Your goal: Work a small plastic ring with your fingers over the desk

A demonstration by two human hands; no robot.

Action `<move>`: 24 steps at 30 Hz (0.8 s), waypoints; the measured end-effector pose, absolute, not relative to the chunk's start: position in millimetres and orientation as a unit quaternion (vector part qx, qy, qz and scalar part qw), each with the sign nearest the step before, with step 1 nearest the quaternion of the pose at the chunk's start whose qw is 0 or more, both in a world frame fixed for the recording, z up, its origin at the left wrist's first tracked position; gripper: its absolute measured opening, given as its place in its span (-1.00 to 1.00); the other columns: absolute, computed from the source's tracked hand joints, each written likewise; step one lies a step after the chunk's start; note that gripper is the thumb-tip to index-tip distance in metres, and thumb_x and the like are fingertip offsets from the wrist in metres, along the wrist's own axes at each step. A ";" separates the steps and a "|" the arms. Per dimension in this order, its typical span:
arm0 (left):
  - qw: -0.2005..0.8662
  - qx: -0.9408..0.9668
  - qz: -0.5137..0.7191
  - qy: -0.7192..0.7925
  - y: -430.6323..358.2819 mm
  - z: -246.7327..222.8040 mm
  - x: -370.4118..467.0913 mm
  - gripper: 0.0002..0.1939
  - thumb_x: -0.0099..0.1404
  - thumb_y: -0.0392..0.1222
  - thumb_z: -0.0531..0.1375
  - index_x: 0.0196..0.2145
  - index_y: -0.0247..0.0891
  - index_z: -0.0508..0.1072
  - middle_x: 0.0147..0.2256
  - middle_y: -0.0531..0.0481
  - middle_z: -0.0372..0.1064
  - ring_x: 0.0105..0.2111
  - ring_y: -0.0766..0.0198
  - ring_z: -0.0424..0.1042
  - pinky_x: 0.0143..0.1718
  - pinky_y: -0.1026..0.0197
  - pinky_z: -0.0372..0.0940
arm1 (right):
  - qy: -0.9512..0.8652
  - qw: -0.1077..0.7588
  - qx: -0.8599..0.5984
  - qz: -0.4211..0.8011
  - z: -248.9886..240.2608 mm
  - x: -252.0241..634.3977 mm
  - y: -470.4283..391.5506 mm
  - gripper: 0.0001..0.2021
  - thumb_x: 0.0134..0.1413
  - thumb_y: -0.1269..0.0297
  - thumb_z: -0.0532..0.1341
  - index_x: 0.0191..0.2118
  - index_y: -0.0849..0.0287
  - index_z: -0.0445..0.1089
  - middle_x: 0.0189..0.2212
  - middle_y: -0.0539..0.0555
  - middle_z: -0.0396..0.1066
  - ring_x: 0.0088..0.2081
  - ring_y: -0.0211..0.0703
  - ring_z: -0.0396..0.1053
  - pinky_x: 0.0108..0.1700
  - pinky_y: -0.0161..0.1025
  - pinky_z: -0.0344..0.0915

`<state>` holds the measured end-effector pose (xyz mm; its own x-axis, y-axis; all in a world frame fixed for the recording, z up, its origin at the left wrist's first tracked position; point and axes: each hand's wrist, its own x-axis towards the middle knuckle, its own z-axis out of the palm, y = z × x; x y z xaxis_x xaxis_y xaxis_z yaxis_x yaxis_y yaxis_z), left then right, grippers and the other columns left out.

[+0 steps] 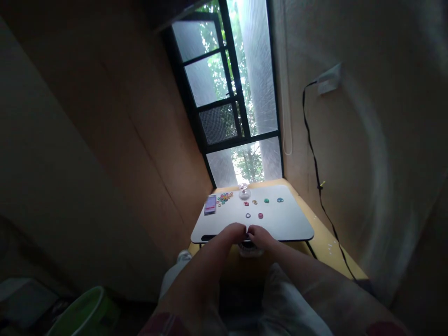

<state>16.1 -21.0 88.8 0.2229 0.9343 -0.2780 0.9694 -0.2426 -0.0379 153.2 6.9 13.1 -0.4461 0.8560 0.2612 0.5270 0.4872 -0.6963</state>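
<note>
My left hand [236, 229] and my right hand [257, 233] meet at the near edge of a white folding lap table [224, 226]. The fingers of both are curled together; what they hold, if anything, is too small and dark to make out. Just beyond them lie a purple-and-white ring [248, 215] and a pinkish-red ring bundle [261, 215]. Farther back sit small clusters of red rings [246, 204], yellow-orange rings [255, 202], green rings [266, 200] and blue rings [280, 199]. A mixed pile of colourful rings [225, 198] is at the back left.
A phone [210, 205] lies at the table's left side. Near the back edge stands a clear round container [244, 193]. Below my hands is a clear plastic box [250, 250]. A black cord [317, 172] hangs on the right wall, and a green bin [84, 310] stands lower left.
</note>
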 end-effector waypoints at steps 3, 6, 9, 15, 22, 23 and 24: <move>0.084 0.794 -0.122 0.590 -12.7 93.6 15.6 -0.76 0.21 -0.10 0.20 -0.33 -0.31 0.57 -0.32 -0.22 0.51 -0.25 0.01 0.48 -0.19 0.07 0.32 | -0.792 0.312 -0.446 0.275 15.6 153.5 2.9 -0.91 0.00 0.48 0.21 -0.42 0.18 0.44 -0.50 -0.02 0.40 -0.43 -0.26 0.30 -0.37 -0.35 0.11; 0.095 0.797 -0.095 0.588 -9.7 92.4 24.7 -0.80 0.20 -0.14 0.21 -0.32 -0.31 0.56 -0.31 -0.21 0.51 -0.25 0.03 0.47 -0.19 0.08 0.31 | -0.773 0.320 -0.472 0.276 17.0 162.1 -1.5 -0.89 0.00 0.49 0.19 -0.43 0.19 0.43 -0.52 -0.03 0.39 -0.44 -0.27 0.28 -0.37 -0.34 0.11; 0.097 0.789 -0.036 0.606 -18.4 84.3 35.5 -0.75 0.24 -0.12 0.19 -0.20 -0.29 0.53 -0.21 -0.21 0.51 -0.18 0.02 0.46 -0.14 0.08 0.30 | -0.749 0.331 -0.502 0.278 16.8 173.9 -5.8 -0.87 0.04 0.48 0.15 -0.43 0.21 0.43 -0.52 -0.02 0.39 -0.44 -0.26 0.28 -0.37 -0.34 0.11; 0.099 0.730 0.120 0.665 -50.7 67.6 30.6 -0.77 0.33 -0.14 0.11 -0.14 -0.25 0.47 -0.16 -0.15 0.51 -0.14 0.13 0.47 -0.15 0.19 0.28 | -0.734 0.351 -0.511 0.276 19.5 174.0 -10.2 -0.89 0.03 0.45 0.17 -0.47 0.22 0.40 -0.55 -0.02 0.38 -0.47 -0.27 0.28 -0.40 -0.35 0.12; 0.141 0.664 0.283 0.678 -38.3 62.9 28.0 -0.82 0.32 -0.20 0.11 -0.25 -0.29 0.48 -0.25 -0.12 0.52 -0.22 0.20 0.47 -0.21 0.23 0.27 | -0.753 0.381 -0.470 0.258 31.8 165.3 -0.4 -0.90 0.07 0.39 0.17 -0.44 0.19 0.38 -0.51 0.00 0.40 -0.45 -0.25 0.29 -0.39 -0.34 0.14; 0.152 0.655 0.300 0.677 -36.0 61.5 29.6 -0.81 0.33 -0.21 0.09 -0.25 -0.31 0.48 -0.26 -0.13 0.51 -0.22 0.20 0.47 -0.21 0.23 0.28 | -0.752 0.384 -0.470 0.259 34.1 166.0 1.1 -0.90 0.08 0.39 0.16 -0.43 0.19 0.38 -0.49 0.01 0.40 -0.44 -0.25 0.30 -0.37 -0.34 0.15; 0.166 0.648 0.314 0.674 -34.1 59.7 31.3 -0.79 0.34 -0.22 0.07 -0.23 -0.33 0.48 -0.26 -0.14 0.51 -0.24 0.22 0.48 -0.23 0.24 0.28 | -0.750 0.387 -0.469 0.261 36.3 166.9 2.5 -0.89 0.09 0.39 0.15 -0.42 0.19 0.37 -0.48 0.02 0.41 -0.42 -0.24 0.31 -0.35 -0.34 0.17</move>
